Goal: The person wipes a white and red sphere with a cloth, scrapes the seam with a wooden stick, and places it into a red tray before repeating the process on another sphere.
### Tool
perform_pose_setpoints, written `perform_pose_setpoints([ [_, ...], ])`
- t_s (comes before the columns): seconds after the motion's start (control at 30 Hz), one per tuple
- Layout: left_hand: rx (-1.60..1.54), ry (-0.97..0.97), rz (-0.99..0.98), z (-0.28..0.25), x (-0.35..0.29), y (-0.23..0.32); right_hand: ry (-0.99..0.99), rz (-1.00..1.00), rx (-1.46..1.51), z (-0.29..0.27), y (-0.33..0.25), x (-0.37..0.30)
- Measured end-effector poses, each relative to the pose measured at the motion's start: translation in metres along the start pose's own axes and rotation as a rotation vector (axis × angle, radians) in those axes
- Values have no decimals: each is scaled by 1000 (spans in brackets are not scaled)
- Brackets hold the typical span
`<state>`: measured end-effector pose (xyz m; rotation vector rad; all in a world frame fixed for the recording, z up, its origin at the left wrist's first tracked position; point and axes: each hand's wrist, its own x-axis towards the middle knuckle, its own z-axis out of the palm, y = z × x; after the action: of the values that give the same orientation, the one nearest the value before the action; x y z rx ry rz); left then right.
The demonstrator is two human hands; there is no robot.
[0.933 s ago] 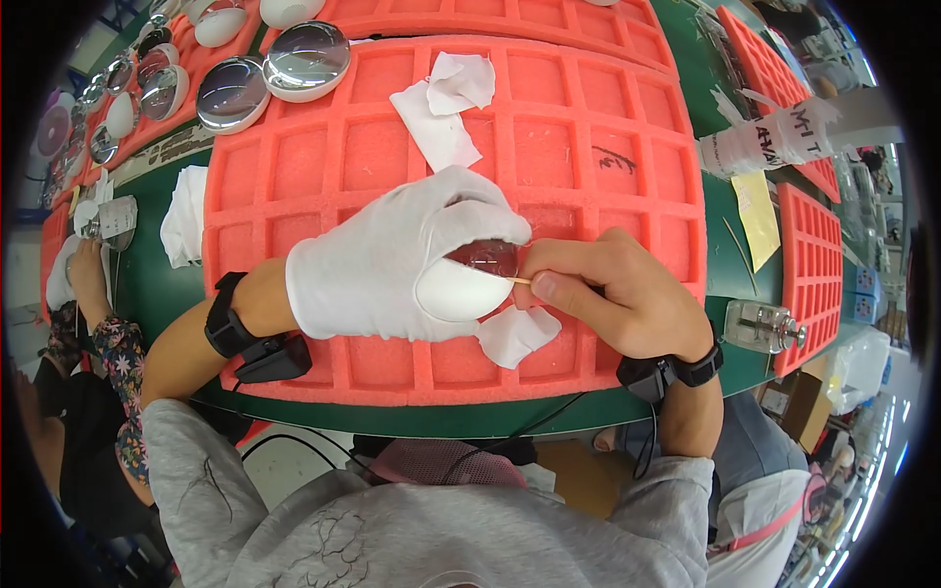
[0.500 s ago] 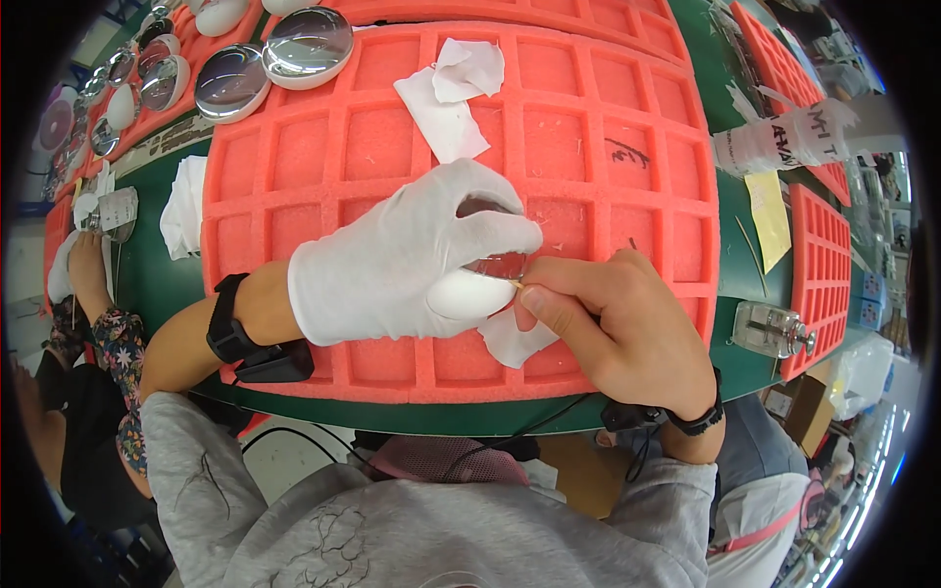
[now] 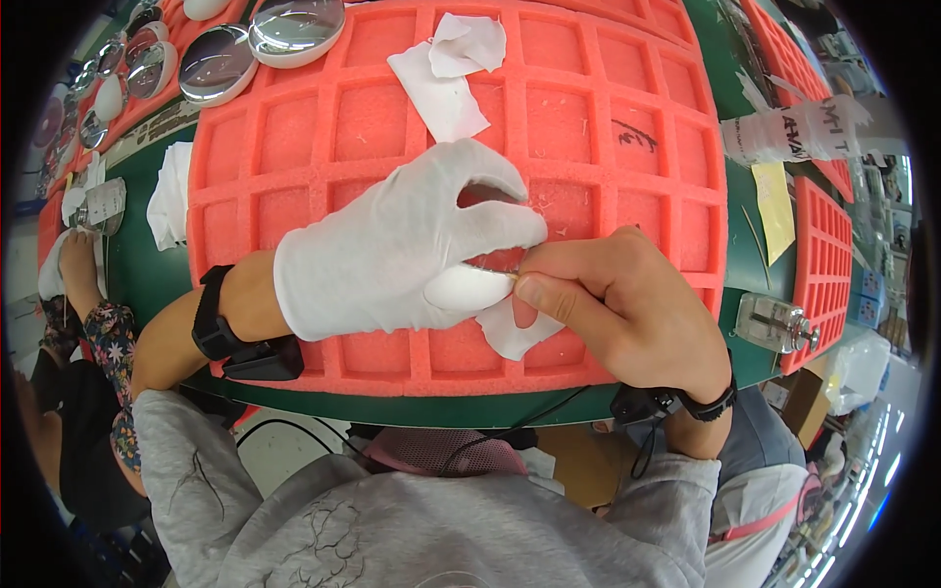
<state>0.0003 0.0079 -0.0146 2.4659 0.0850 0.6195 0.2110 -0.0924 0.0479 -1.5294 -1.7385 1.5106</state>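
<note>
My left hand [image 3: 412, 240], in a white glove, is closed around a round piece with a smooth white back [image 3: 469, 290] and a shiny glass-like face. It is tilted, so only a sliver of the face shows beneath the gloved fingers. My bare right hand [image 3: 627, 299] pinches a thin wooden stick [image 3: 514, 277] between thumb and index finger. The stick's tip meets the rim of the round piece; most of its length is hidden by the fingers. Under both hands lies a red foam tray [image 3: 368, 132] with square compartments. A white cloth scrap [image 3: 515, 338] rests just below the hands.
Two more white cloths [image 3: 436, 93] lie farther up the tray. Lens-like round pieces [image 3: 218, 67] stand at the far left. On the right are a glass bottle [image 3: 772, 323], yellow paper [image 3: 774, 211] and a plastic-wrapped roll [image 3: 789, 132]. A co-worker's arm [image 3: 83, 269] shows at left.
The tray and the things on it appear slightly higher in the view. Both hands keep their hold, and the stick tip remains at the rim, now covered more by the right fingers.
</note>
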Motion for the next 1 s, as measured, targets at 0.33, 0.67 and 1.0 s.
perform_pose_setpoints([
  [0.33,-63,22,-112,-1,0,4,13,-11,-26,1,-11,2],
  [0.67,-86,-11,-30,-7,2,-1,-109,17,211,-12,11,1],
  [1.0,-2,-19,13,-3,3,4,-108,104,207,-11,2,0],
])
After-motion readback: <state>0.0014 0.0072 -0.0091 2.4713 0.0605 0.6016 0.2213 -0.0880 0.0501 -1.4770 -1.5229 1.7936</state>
